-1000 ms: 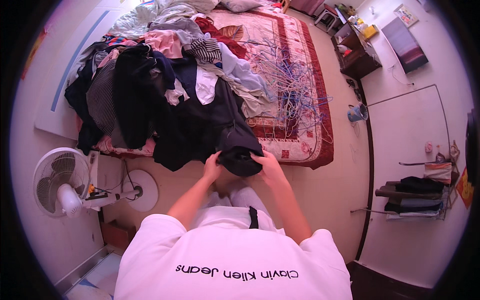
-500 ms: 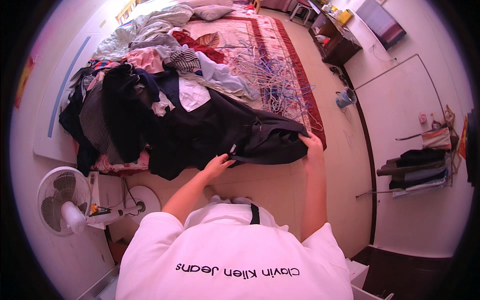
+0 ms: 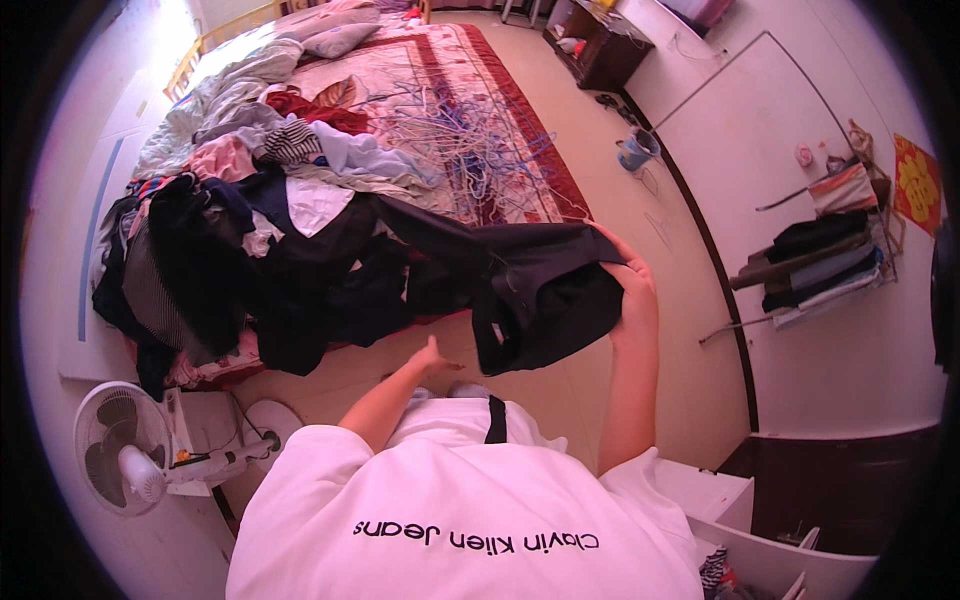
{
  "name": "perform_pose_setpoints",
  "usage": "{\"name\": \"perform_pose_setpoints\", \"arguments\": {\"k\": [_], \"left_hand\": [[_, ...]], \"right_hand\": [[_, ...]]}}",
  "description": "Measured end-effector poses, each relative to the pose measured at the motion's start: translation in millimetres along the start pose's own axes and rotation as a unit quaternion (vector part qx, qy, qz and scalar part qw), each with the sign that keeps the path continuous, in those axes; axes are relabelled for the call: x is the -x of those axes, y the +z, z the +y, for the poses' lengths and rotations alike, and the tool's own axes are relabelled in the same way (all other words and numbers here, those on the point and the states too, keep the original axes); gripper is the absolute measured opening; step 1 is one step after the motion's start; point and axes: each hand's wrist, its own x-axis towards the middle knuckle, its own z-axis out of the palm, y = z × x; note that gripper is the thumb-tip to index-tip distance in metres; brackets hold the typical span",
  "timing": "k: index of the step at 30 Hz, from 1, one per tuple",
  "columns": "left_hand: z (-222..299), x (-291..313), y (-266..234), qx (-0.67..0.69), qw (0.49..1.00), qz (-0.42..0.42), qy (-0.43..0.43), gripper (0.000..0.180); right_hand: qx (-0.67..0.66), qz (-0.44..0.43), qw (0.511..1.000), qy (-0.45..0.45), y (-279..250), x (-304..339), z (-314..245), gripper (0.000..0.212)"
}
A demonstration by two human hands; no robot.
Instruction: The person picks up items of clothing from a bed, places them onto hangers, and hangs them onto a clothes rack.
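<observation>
A pair of black trousers (image 3: 510, 265) hangs off the bed's near edge, its waist opening facing me and its legs stretching back onto the bed. My right hand (image 3: 634, 285) is closed on the right end of the waistband and holds it up. Left of the hanging waist, my left hand (image 3: 436, 356) is apart from the cloth, with fingers stretched out and nothing in them. Behind the trousers, a heap of clothes covers the bed's left side, with a white piece (image 3: 318, 203), a pink piece (image 3: 220, 158) and a dark striped garment (image 3: 165, 290).
Tangled blue and white hangers (image 3: 470, 150) lie on the red-patterned bed cover (image 3: 535, 130). A white fan (image 3: 125, 450) stands at the left. On the right wall, folded clothes hang on a rack (image 3: 815, 255). A blue bucket (image 3: 637, 150) stands on the floor (image 3: 690, 350).
My left hand has let go of the trousers and drawn away from them. My right hand has raised its end, and the waist now hangs wide. The view has turned to the right.
</observation>
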Motion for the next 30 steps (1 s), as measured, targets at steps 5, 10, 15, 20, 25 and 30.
{"name": "perform_pose_setpoints", "arguments": {"k": [5, 10, 15, 20, 25, 30], "left_hand": [[26.2, -4.1, 58.0, 0.011, 0.942, -0.229, 0.244, 0.106], [106.9, 8.5, 87.6, 0.415, 0.885, -0.193, 0.090, 0.077], [99.1, -21.8, 88.2, 0.474, 0.835, -0.155, 0.234, 0.054], [76.4, -9.1, 20.9, 0.479, 0.845, -0.116, 0.208, 0.037], [81.0, -28.9, -75.9, 0.067, 0.868, -0.001, 0.492, 0.042], [187.6, 53.0, -141.1, 0.382, 0.882, 0.039, 0.272, 0.027]], "right_hand": [[-0.075, 0.021, 0.997, -0.011, 2.2, 26.6, -17.5, 0.039], [-0.061, 0.052, 0.995, -0.058, -6.0, 39.5, -32.3, 0.044], [-0.066, 0.078, 0.983, -0.152, -81.5, 36.6, -49.2, 0.039], [-0.014, 0.229, 0.931, -0.285, -187.5, 61.2, -89.5, 0.036], [0.135, 0.280, 0.925, -0.218, -251.4, 67.6, -101.1, 0.028], [0.374, 0.327, 0.863, -0.096, -291.2, 43.7, -89.0, 0.021]]}}
